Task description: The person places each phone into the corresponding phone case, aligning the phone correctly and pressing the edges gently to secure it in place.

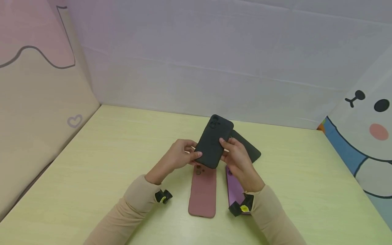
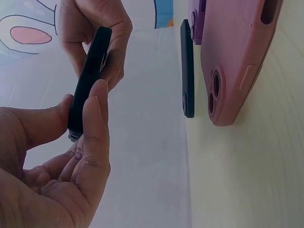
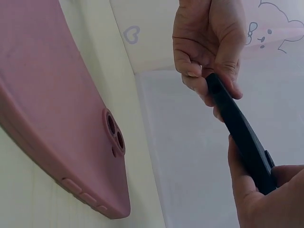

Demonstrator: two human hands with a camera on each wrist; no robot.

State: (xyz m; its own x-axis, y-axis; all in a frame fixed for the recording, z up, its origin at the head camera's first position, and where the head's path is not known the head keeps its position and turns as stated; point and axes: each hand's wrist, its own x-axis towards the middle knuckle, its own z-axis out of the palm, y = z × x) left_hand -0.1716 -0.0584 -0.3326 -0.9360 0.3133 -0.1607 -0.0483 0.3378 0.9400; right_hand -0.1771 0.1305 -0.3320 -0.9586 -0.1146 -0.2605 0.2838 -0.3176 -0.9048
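Black phone case (image 1: 212,144) (tilted) sits between left grip (image 1: 182,153) and right grip (image 1: 240,158).

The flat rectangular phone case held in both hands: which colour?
Black phone case, seen best in head view.

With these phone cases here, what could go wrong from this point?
The held black case is pinched near its edges by the left hand and right hand, so it might slip and land on the pink case. In the head view the right wrist's camera overlaps the purple case, so lowering that arm could nudge it. The other black case on the table is similarly dark, so the two might get mixed up.
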